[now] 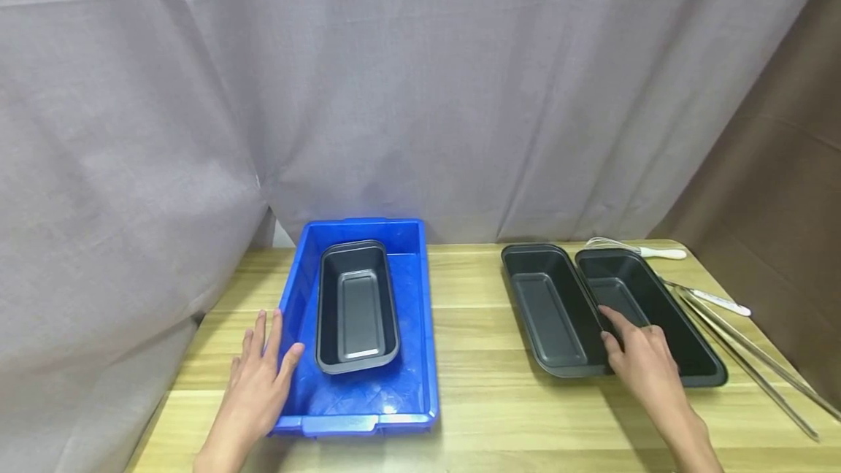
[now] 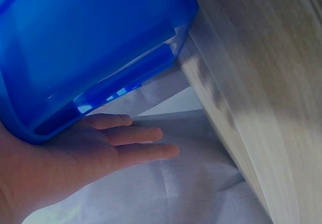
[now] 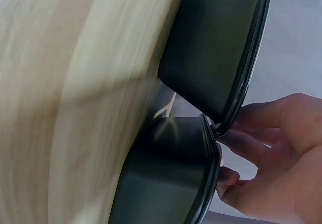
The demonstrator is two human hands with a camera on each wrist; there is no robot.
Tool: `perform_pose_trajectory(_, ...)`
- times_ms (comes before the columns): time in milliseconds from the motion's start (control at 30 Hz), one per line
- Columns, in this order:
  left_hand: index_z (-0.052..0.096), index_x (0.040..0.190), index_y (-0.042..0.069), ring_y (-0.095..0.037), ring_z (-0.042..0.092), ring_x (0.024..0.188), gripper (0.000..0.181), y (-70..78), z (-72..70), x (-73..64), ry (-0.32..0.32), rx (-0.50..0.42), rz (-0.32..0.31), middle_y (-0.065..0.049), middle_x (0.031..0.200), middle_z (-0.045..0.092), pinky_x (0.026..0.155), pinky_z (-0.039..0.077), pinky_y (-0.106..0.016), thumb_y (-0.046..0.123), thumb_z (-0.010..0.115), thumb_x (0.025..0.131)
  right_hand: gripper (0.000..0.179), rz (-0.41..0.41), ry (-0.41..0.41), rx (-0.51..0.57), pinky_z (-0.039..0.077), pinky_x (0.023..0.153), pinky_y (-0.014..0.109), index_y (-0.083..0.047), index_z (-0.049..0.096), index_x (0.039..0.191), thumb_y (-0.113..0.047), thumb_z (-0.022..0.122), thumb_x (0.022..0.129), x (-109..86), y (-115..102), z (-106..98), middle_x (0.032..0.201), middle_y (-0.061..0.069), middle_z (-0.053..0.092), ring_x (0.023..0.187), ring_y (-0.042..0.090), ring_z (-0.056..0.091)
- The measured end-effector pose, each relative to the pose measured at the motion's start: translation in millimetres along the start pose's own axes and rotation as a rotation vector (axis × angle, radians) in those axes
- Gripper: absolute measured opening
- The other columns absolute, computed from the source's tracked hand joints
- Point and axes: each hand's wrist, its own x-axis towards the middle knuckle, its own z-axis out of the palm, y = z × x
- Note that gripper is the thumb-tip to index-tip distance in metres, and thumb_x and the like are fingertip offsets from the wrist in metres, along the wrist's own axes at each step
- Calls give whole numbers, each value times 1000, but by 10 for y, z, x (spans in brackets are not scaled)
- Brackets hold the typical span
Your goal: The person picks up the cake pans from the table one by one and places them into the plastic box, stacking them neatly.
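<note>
My left hand (image 1: 252, 378) rests at the left rim of a blue plastic bin (image 1: 401, 393), fingers straight along its outside wall and thumb over the rim. Inside that bin sits a dark loaf pan (image 1: 358, 305). Two more dark loaf pans stand side by side on the right: the left pan (image 1: 548, 312) and the right pan (image 1: 686, 352). My right hand (image 1: 647, 367) touches them where their rims meet, index finger and thumb at the seam, as the right wrist view also shows. I cannot tell whether it pinches a rim.
A whisk (image 1: 663, 252) with a white handle lies behind the right pan. Along the table's right side lie a white-handled utensil (image 1: 723, 303) and long metal tongs (image 1: 749, 356). Grey curtain (image 1: 420, 93) hangs behind the wooden table (image 1: 473, 400), brown cloth (image 1: 782, 188) at the right.
</note>
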Motion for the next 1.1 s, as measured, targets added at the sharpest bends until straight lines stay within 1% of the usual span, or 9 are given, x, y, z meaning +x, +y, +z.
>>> perform_pose_trajectory(200, 17, 173, -3, -69, 17, 158, 71, 2, 12, -15, 9, -5, 7, -37, 178, 11, 120, 20, -88, 37, 41, 120, 42, -75, 153, -39, 54, 54, 64, 7, 66, 140, 0, 68, 99, -54, -4, 89, 85, 36, 70, 102, 61, 58)
perform_pose_trajectory(267, 17, 173, -3, -69, 17, 158, 71, 5, 15, -17, 15, -4, 9, -37, 178, 11, 120, 21, -88, 38, 40, 120, 41, -129, 230, -42, 54, 56, 68, 6, 70, 134, 5, 71, 94, -63, 2, 137, 90, 38, 72, 97, 58, 58)
perform_pose_trajectory(367, 17, 173, -3, -69, 17, 158, 71, 7, 13, -18, 15, -6, 7, -37, 178, 11, 120, 22, -87, 39, 39, 121, 40, -238, 325, -41, 53, 72, 67, 8, 74, 125, 13, 76, 85, -45, 24, 200, 103, 34, 77, 86, 54, 60)
perform_pose_trajectory(467, 17, 173, -4, -69, 17, 158, 71, 1, 9, -20, 17, -9, 6, -37, 178, 11, 121, 22, -87, 39, 39, 121, 38, -317, 368, -23, 46, 81, 62, 11, 76, 117, 17, 78, 80, -17, 40, 243, 116, 31, 78, 77, 48, 62)
perform_pose_trajectory(667, 18, 173, -5, -70, 19, 157, 71, -7, 13, -8, 28, -8, 15, -38, 177, 12, 121, 24, -86, 38, 41, 120, 35, -244, 208, 59, 48, 87, 63, 12, 75, 119, 18, 72, 85, 3, -64, 253, 136, 32, 71, 94, 47, 63)
perform_pose_trajectory(767, 18, 173, -4, -70, 19, 157, 72, -4, 23, -2, 23, -13, 15, -37, 178, 12, 121, 24, -85, 41, 39, 121, 37, -189, 109, 81, 50, 81, 58, 10, 73, 127, 13, 70, 91, 26, -141, 244, 118, 28, 77, 95, 41, 61)
perform_pose_trajectory(900, 17, 173, -3, -69, 17, 158, 73, -3, 34, 1, 12, -21, 9, -37, 178, 10, 122, 23, -84, 43, 38, 121, 42, -173, 61, 124, 44, 67, 39, 8, 70, 136, 10, 72, 94, 49, -200, 264, 89, 13, 74, 76, 22, 55)
perform_pose_trajectory(1000, 18, 173, -4, -69, 17, 158, 72, -3, 29, 1, 17, -24, 8, -37, 178, 11, 122, 23, -84, 41, 39, 120, 45, -191, 50, 197, 43, 56, 29, 7, 68, 141, 9, 73, 96, 62, -233, 324, 104, 20, 80, 69, 12, 57)
perform_pose_trajectory(1100, 18, 173, -4, -69, 18, 158, 72, 1, 28, 8, 21, -25, 12, -37, 178, 11, 122, 23, -84, 40, 41, 120, 41, -214, 32, 282, 45, 52, 24, 5, 69, 140, 6, 72, 100, 80, -274, 400, 138, 26, 73, 70, 10, 66)
